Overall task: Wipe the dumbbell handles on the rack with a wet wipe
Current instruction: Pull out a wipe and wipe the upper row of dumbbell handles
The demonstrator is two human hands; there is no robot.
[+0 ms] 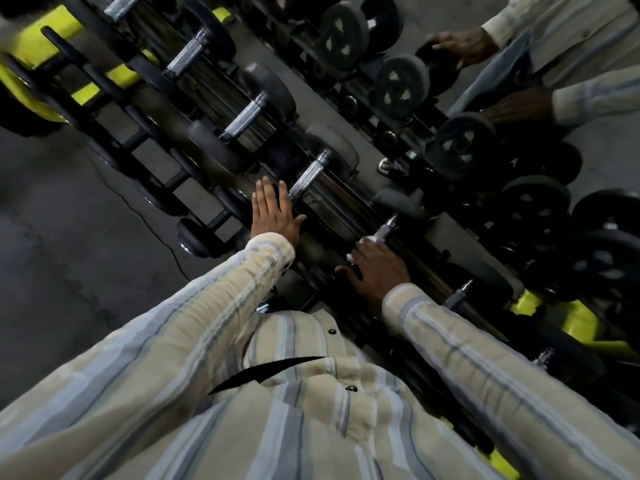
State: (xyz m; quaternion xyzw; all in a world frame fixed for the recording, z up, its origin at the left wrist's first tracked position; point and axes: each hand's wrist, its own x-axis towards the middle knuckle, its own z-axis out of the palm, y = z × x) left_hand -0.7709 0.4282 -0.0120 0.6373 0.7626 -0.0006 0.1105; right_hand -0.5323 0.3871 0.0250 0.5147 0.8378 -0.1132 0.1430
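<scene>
1. surroundings: yellow rack frame at upper left; a mirror behind the rack reflects dumbbell ends and sleeves.
2. left hand, fingers straight and spread, rests flat on a dumbbell head beside a knurled handle.
3. right hand curls round the wet wipe on the next dumbbell handle.
4. handles run diagonally, lower left to upper right, in a row along the top shelf.

White wet wipe bunched on knurled chrome dumbbell handle; dumbbells lie in tilted rack row.
</scene>
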